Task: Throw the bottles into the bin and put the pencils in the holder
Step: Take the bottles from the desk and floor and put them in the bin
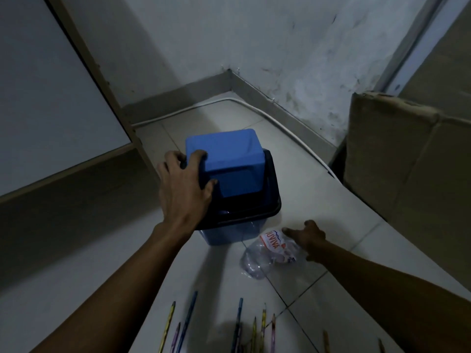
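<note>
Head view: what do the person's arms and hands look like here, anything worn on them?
Both arms are bare as far as the picture shows them, with no sleeves in view. The left hand and right hand wear no gloves. No watch, ring or bracelet shows, though the light is dim. The fingers are uncovered.

Pale tiled floor (331, 200), dark grout lines crossing at lower right. White cable (280, 126) running along base of both walls, bending at corner. Grey skirting (198, 87) along wall foot. White wall (293, 47) scuffed, dark stains low near right side. Brown cardboard box (407, 161) at right, top edge torn, standing on floor against wall. White panel (46, 85) with wood-coloured frame at left, possibly cabinet door; dim light, hard to tell.
</note>
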Demonstrator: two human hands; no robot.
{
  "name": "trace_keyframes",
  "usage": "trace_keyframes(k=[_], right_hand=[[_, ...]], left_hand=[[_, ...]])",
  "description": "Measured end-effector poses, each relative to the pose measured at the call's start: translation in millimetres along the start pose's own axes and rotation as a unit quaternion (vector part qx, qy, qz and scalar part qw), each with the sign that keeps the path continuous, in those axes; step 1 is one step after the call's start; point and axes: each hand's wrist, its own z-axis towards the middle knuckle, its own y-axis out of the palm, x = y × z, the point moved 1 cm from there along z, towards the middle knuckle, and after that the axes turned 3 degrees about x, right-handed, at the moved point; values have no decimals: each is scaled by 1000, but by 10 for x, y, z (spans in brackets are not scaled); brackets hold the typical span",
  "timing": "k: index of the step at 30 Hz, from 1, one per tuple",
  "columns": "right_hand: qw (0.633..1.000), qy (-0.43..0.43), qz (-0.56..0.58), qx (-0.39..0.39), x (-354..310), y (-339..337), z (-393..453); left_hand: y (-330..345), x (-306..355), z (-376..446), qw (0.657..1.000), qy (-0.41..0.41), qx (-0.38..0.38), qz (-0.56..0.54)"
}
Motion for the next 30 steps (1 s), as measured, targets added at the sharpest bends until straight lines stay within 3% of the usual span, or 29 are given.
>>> trace_keyframes(k=[7, 10, 12, 17, 20, 25, 30], right_hand=[[997, -28, -3, 74, 197, 193, 81], [999, -44, 18, 25, 268, 199, 12], [993, -117, -5, -22, 321, 255, -26], [927, -312, -190, -89, 358, 361, -125], [906, -326, -256, -91, 352, 281, -200], [887, -374, -253, -101, 148, -71, -466], [842, -509, -178, -19, -255, -553, -1034]], left_hand=[[49, -2, 1, 999, 9, 36, 8], [51, 4, -5, 999, 10, 38, 14], [60, 0, -5, 999, 11, 42, 13], [86, -47, -35, 998, 28, 49, 18], [61, -48, -41, 998, 28, 48, 20], [30, -47, -34, 998, 37, 48, 19], [34, -104, -42, 998, 50, 45, -9]])
